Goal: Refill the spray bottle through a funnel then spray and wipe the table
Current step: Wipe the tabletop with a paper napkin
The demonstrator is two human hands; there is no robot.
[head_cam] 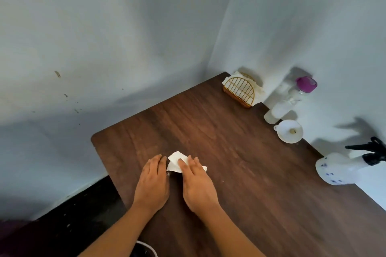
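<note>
Both hands lie palm down on the table (250, 183), side by side near its left edge. The left hand (153, 181) is flat with fingers straight and together, holding nothing; its fingertips rest on the wood just left of the tissue (176, 161), perhaps touching its edge. The right hand (196, 183) is also flat and presses down on the tissue, which shows white beyond the fingertips and at either side of the fingers. The fingers are laid over the tissue rather than curled around it.

Farther off, along the right wall, the spray bottle (342, 168) stands at the table's right edge, white with small blue marks and a black trigger head, well apart from the hands. Beyond it the white funnel (289, 131) sits mouth up on the table, just beside a clear bottle (286, 103) with a purple cap. In the far corner, a gold wire holder (240, 92) stands with white napkins in it, close to the wall.

A dark floor shows to the left below the table.
</note>
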